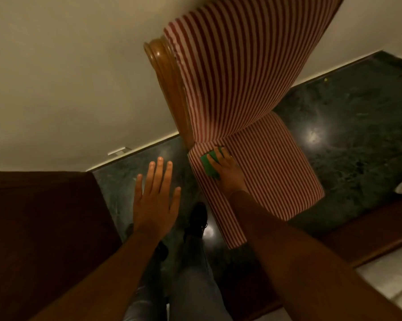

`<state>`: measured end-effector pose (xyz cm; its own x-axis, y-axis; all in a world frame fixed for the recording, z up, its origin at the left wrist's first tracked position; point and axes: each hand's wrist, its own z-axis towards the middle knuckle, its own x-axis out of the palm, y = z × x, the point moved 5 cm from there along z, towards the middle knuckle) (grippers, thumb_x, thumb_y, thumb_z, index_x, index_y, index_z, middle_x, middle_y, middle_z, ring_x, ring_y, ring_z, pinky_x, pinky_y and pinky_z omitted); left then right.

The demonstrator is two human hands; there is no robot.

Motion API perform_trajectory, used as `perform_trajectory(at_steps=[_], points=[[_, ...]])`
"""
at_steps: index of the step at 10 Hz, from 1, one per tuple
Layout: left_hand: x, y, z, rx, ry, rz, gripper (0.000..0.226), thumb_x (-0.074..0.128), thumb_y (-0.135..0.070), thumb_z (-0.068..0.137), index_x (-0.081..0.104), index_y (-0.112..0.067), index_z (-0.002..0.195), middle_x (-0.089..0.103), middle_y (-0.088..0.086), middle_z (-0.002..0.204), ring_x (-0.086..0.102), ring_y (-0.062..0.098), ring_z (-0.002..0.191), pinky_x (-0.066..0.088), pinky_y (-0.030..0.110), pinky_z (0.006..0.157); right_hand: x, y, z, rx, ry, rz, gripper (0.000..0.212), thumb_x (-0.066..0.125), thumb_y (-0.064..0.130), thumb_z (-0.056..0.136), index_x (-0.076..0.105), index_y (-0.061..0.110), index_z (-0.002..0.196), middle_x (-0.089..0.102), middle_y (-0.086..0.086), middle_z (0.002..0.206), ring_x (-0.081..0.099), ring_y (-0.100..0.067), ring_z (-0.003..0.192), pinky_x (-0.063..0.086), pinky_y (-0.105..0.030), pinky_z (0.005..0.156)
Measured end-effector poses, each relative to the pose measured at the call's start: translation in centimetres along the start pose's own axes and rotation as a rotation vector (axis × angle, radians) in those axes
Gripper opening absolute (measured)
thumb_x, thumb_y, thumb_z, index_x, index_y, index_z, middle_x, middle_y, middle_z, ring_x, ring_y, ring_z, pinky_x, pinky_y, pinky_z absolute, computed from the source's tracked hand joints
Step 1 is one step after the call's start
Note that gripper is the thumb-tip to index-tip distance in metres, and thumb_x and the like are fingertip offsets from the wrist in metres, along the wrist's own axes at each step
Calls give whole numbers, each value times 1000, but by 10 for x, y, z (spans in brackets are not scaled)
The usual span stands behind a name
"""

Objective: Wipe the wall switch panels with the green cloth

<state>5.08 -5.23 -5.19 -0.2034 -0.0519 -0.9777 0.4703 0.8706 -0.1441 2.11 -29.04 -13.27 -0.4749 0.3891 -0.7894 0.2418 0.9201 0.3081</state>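
Observation:
The green cloth is a small folded pad lying on the seat of a red-and-white striped chair, near the join of seat and backrest. My right hand rests on the cloth, fingers curled over its right part, so half of it is hidden. My left hand hovers flat over the dark floor to the left of the chair, fingers spread and holding nothing. A small white fitting sits low on the wall near the floor line. No wall switch panel is visible.
The chair's wooden frame stands against the cream wall. A dark brown furniture block fills the lower left. Dark green marble floor spreads right. My legs and black shoes stand below. A wooden edge lies at right.

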Motion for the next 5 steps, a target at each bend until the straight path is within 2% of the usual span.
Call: perform_trajectory(at_steps=[1, 2, 4, 5], points=[[7, 3, 0, 11, 58, -2, 73, 35, -50, 118, 19, -20, 182, 7, 6, 191, -4, 21, 175, 3, 54, 141, 18, -7, 8, 25, 31, -31, 78, 54, 11, 104, 13, 27, 169, -7, -5, 178, -11, -31, 164, 7, -48, 133], [12, 4, -1, 52, 76, -4, 73, 36, -51, 118, 17, -21, 183, 7, 6, 191, -4, 22, 176, 5, 55, 142, 32, -8, 13, 28, 54, -54, 83, 54, 11, 103, 8, 27, 170, -11, -6, 177, -14, -32, 164, -1, -51, 134], [7, 11, -4, 68, 117, 38, 74, 33, -54, 118, 17, -21, 183, 6, 5, 191, -3, 22, 176, 5, 54, 142, 26, 5, -1, 48, 44, -135, 90, 54, 40, 102, -2, 24, 170, -11, -10, 177, -13, -34, 164, 2, -58, 132], [-11, 15, -12, 62, 56, 36, 73, 36, -52, 117, 27, -18, 181, 16, 7, 190, 10, 25, 176, 11, 55, 141, 6, 22, -15, 13, -60, -124, 84, 47, 46, 103, 1, 23, 170, -8, -11, 177, -9, -35, 164, 7, -60, 130]])
